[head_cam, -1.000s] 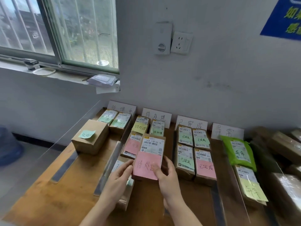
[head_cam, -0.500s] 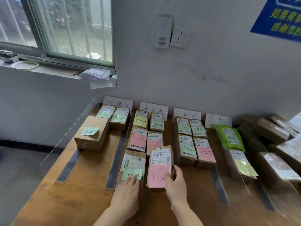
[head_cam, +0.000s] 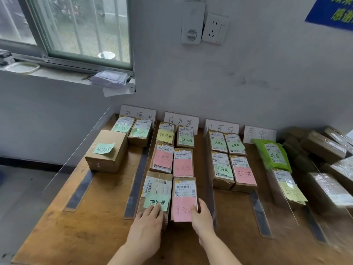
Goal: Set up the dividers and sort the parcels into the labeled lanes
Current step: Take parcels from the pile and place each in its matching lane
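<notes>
1. The left hand (head_cam: 147, 224) lies flat on the near end of the green-note parcel (head_cam: 158, 190); its fingers are straight and the fingertips touch the lower edge of the green note; it grips nothing.
2. The right hand (head_cam: 202, 219) holds the pink-note parcel (head_cam: 184, 197) at its near right corner; the thumb lies on the pink note and the fingers are curled round the side.
3. Both parcels lie flat on the wooden table (head_cam: 76, 236), side by side and touching, at the near end of the second lane; four more parcels fill this lane in two columns, up to the label card (head_cam: 181, 121) at the wall.
4. The left divider (head_cam: 138, 180), clear on a dark base strip, stands just beside the green-note parcel; the right divider (head_cam: 209, 190) stands just beside the pink-note parcel.
5. The first lane has a large box (head_cam: 107, 152) and two small parcels behind it; the third lane has four parcels (head_cam: 223, 169); the fourth lane has a green bag (head_cam: 273, 155) and a yellow-note parcel (head_cam: 288, 190).
6. A pile of wrapped parcels (head_cam: 324, 148) lies at the right end of the table.
</notes>
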`<action>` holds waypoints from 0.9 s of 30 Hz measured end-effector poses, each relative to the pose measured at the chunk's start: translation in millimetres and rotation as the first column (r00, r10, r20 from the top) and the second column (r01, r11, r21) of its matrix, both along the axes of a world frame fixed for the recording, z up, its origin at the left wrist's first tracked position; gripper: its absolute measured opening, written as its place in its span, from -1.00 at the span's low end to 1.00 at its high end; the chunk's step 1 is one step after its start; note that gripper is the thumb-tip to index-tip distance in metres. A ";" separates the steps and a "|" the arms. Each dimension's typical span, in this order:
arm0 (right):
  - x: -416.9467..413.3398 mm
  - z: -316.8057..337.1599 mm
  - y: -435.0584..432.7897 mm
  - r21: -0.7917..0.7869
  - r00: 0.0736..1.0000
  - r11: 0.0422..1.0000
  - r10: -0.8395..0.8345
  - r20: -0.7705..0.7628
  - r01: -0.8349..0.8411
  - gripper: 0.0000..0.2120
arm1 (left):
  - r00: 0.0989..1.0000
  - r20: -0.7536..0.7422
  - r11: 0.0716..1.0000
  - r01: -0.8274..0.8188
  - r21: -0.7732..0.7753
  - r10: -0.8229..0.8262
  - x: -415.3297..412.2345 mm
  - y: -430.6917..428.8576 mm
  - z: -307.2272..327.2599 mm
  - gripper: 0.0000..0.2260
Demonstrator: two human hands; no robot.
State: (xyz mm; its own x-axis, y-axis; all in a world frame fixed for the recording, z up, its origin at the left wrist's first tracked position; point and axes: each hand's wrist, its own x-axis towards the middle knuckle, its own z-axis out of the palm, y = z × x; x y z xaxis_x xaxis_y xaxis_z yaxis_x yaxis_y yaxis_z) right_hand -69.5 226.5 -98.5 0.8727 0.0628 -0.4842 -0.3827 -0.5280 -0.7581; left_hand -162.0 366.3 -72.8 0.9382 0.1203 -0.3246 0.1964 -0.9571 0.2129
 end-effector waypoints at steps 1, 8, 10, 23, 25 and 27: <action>1.6 -2.1 -0.9 -0.014 1.000 1.000 0.023 0.011 -0.023 -0.63 | 1.000 0.005 1.000 -0.003 -0.001 0.003 -0.2 0.1 -1.0 -0.43; 4.2 -2.4 -1.3 -0.155 0.980 0.978 0.161 0.121 -0.141 -0.64 | 1.000 0.005 1.000 0.014 0.028 -0.014 1.6 -0.7 -1.7 -0.46; 2.3 3.6 1.7 -0.233 0.957 0.956 0.224 0.182 -0.179 -0.60 | 1.000 -0.004 1.000 0.011 0.024 -0.011 5.1 -1.6 2.1 -0.51; 15.4 92.1 -54.6 -0.579 0.727 0.770 0.557 0.401 -0.269 -0.54 | 0.995 0.055 0.993 0.078 0.090 -0.083 68.3 -12.6 60.8 -0.75; 19.0 103.2 -74.9 -0.634 0.728 0.739 0.561 0.394 -0.227 -0.54 | 0.985 0.095 0.985 0.133 0.108 -0.143 79.8 -24.9 70.2 -0.74; 21.7 114.6 -96.3 -0.682 0.746 0.700 0.566 0.351 -0.210 -0.53 | 0.966 0.146 0.973 0.195 0.120 -0.211 89.8 -40.9 80.0 -0.71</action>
State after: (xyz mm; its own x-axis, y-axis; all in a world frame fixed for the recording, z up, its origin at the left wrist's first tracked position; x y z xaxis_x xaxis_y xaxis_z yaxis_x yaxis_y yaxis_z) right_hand -47.8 130.2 16.2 0.9437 0.3274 -0.0472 0.3048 -0.9162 -0.2602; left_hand -72.2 325.4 7.2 0.9845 -0.0527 -0.1671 -0.0322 -0.9919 0.1229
